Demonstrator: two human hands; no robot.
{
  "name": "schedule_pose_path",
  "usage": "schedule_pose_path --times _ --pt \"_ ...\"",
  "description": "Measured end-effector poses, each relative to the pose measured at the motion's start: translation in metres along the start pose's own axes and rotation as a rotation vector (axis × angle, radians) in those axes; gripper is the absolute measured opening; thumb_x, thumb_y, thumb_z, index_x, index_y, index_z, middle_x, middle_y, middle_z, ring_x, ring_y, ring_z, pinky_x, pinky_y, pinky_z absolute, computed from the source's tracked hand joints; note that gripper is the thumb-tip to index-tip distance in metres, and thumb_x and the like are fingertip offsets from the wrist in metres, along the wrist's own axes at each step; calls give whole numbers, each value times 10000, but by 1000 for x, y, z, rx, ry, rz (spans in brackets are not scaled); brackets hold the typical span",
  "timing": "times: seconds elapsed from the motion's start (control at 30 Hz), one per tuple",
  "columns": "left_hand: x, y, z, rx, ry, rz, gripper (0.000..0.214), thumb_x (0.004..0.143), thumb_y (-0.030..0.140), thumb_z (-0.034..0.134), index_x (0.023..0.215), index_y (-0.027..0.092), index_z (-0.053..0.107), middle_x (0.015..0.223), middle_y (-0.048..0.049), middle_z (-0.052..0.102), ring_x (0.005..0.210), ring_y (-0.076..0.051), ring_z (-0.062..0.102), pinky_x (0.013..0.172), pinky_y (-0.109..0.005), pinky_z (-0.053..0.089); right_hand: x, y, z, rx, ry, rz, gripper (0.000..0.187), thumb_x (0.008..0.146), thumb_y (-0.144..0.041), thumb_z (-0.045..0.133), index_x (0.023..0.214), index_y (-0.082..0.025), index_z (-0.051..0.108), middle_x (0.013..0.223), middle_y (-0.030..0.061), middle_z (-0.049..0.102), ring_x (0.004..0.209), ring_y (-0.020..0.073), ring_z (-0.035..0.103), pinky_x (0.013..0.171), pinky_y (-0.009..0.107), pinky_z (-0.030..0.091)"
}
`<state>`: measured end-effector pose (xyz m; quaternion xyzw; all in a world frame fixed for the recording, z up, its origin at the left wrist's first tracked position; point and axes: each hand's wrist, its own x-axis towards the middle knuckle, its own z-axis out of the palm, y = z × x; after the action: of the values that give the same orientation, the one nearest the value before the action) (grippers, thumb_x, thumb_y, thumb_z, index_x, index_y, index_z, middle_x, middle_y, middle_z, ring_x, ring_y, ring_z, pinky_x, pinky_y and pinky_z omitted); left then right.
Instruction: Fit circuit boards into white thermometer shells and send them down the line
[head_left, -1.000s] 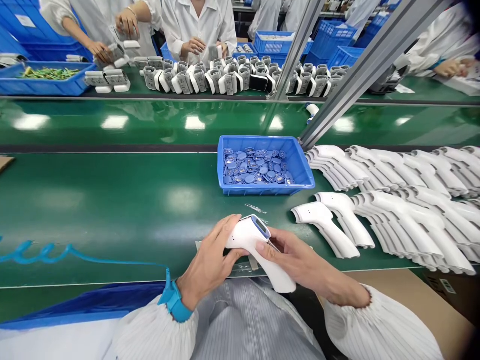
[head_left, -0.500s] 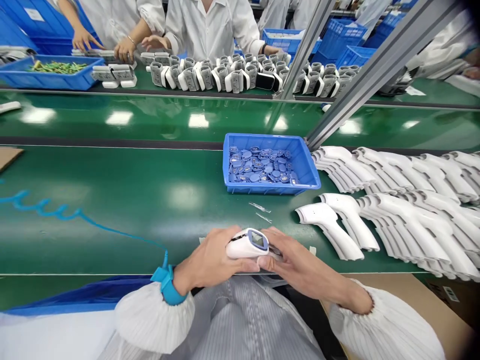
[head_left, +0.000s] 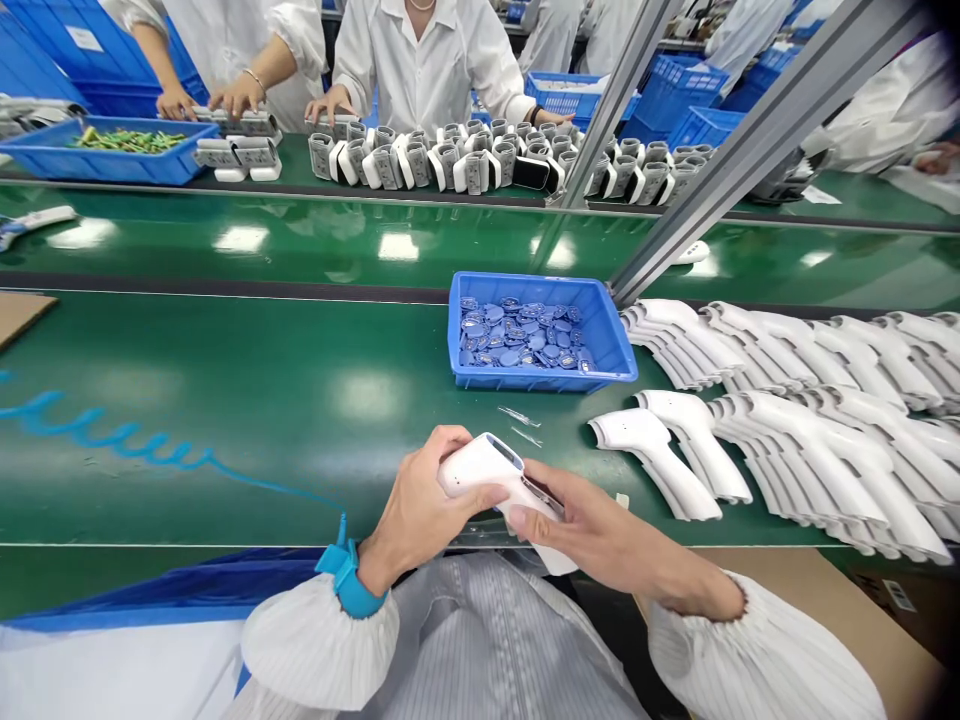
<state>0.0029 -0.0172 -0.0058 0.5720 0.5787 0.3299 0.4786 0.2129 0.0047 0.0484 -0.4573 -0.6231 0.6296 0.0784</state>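
Head view: your left hand [head_left: 424, 505] and right hand [head_left: 600, 530] are clamping a white infrared thermometer [head_left: 480, 472] near the blue tray [head_left: 540, 383]

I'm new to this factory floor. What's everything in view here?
thermometer: one, white, held in both hands
casings: dozens, white, stacked right of the tray
green bench: one, green, under the nearby things
tray: one, blue, on the green bench
discs: many, blue, inside the tray
coiled cord: one, blue, lying left on the bench
devices: dozens, grey and white, in rows on a far bench
co-workers: several, white coats, beyond the far bench
wrist strap: one, blue, on the left wrist
left hand: bare, gripping the thermometer
right hand: bare, holding its other side
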Motion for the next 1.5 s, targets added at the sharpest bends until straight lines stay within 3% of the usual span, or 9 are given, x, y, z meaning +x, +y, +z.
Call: schedule_pose_path --times 0.1,0.2,0.33,0.6,0.83,1.0,1.2,1.37,1.5 --pt "-4 -7 -2 190 16 227 482 855 305 736 1283 236 524 1338 -44 587 1225 -204 561 1065 -337 454 -6 3 4 92 55 50 423 936 -611 528 1159 -264 624 1052 28 642 905 184 584 790 334 510" --pt "-9 -17 -4 326 -72 276 516 957 343 608 1423 246 408 1477 -64 495 1355 -203 479 1143 -351 408 -8 6 6 102 55 72 496 933 -631 516 1248 -261 616 1111 44 648 949 204 595 838 370 524" --pt "-14 -26 -6 419 -114 264 521 988 417 544 1452 258 369 1480 -67 510 1345 -215 509 1115 -376 453 -10 8 4 112 0 52 547 945 -603 523 1405 -307 537 1238 44 625 1093 218 588 989 402 488" --pt "-19 -36 -5 477 -53 347 567 998 413 529 1494 278 291 1512 -81 487 1370 -217 501 1104 -377 477 -11 12 1 221 -55 90 604 904 -643 558 1408 -310 541 1236 70 606 1108 231 575 981 417 493" --pt "-18 -34 -8 516 -90 358 551 1006 417 505 1495 273 297 1489 -94 519 1334 -232 547 1081 -396 501 -8 16 1 155 -112 -17 414 860 -546 677 1167 -275 613 1059 28 484 866 155 464 709 264 499" --pt "-17 -35 -5 532 -52 392 578 1001 369 522 1516 278 276 1491 -95 518 1339 -234 542 1060 -371 519 -11 12 6 239 -98 -6 477 875 -568 645 1247 -277 573 1049 25 478 894 166 474 794 304 494" --pt "-16 -34 -6 614 -85 417 593 978 226 511 1511 247 251 1465 -110 541 1279 -255 595 997 -404 557 -17 3 12 -8 -60 -32 553 884 -480 666 1376 -328 464 1162 42 475 1060 216 470 1018 433 452" --pt "-18 -28 -9 563 -142 318 551 981 263 516 1483 268 289 1440 -74 568 1245 -236 615 999 -397 541 -19 8 9 182 -128 -13 477 911 -532 610 1322 -302 532 1202 55 446 1091 207 474 934 364 530" --pt "-19 -27 -7 509 -135 258 527 1002 310 497 1493 281 306 1461 -67 549 1270 -226 595 1018 -378 517 -18 7 14 192 -96 -12 553 917 -534 605 1412 -329 467 1178 57 472 1036 190 490 892 331 545"
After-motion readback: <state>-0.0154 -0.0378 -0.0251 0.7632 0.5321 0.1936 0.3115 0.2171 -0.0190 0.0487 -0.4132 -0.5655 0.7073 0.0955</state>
